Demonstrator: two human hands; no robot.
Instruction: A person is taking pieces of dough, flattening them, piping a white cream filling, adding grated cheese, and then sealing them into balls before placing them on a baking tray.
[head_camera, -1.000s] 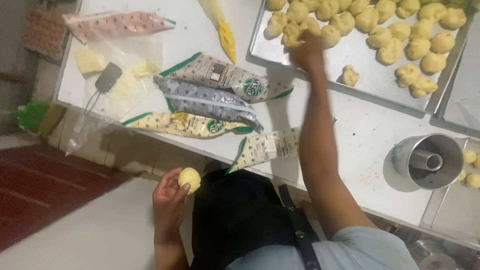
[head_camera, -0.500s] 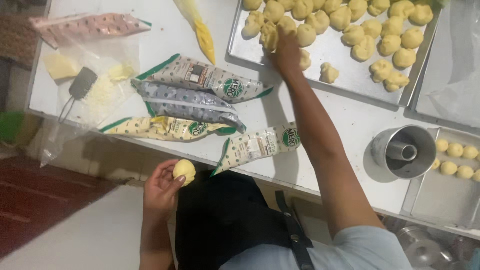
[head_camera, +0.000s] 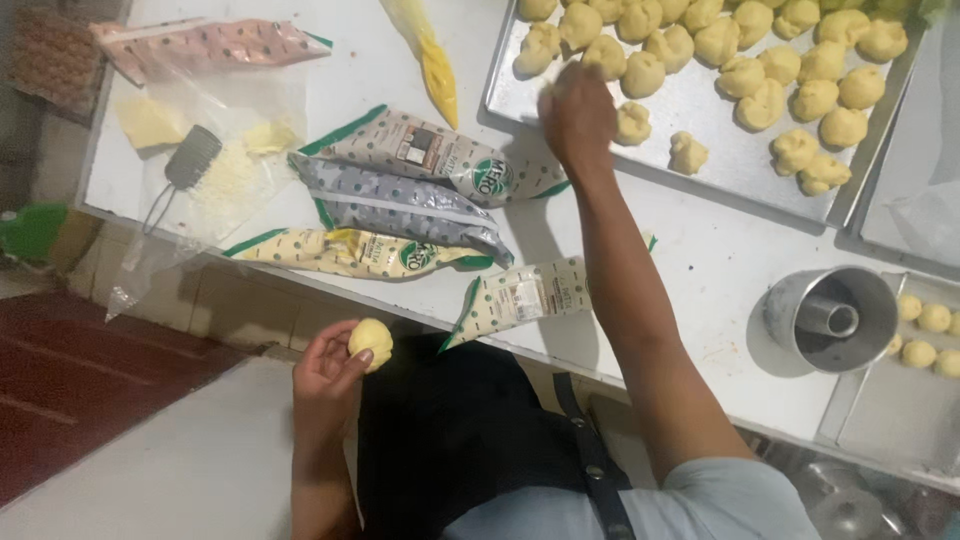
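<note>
My left hand (head_camera: 325, 378) is below the table edge, in front of my dark apron, shut on a smooth round yellow dough ball (head_camera: 371, 340). My right arm reaches across the white table to a metal baking tray (head_camera: 720, 170). My right hand (head_camera: 575, 112) hovers with curled fingers over the tray's left end, among several lumpy yellow dough pieces (head_camera: 642, 75). I see only the back of this hand. Whether it holds a piece is hidden.
Three filled piping bags (head_camera: 400, 205) lie side by side mid-table, with a fourth (head_camera: 520, 298) at the table edge and a yellow one (head_camera: 435, 65) farther back. A metal ring mould (head_camera: 830, 318) stands right, by a tray of small balls (head_camera: 925, 330). A grater (head_camera: 190, 160) lies left.
The view has shifted slightly. My right hand stays at the tray's left end and has drawn a little nearer its front edge. The left hand still holds the ball.
</note>
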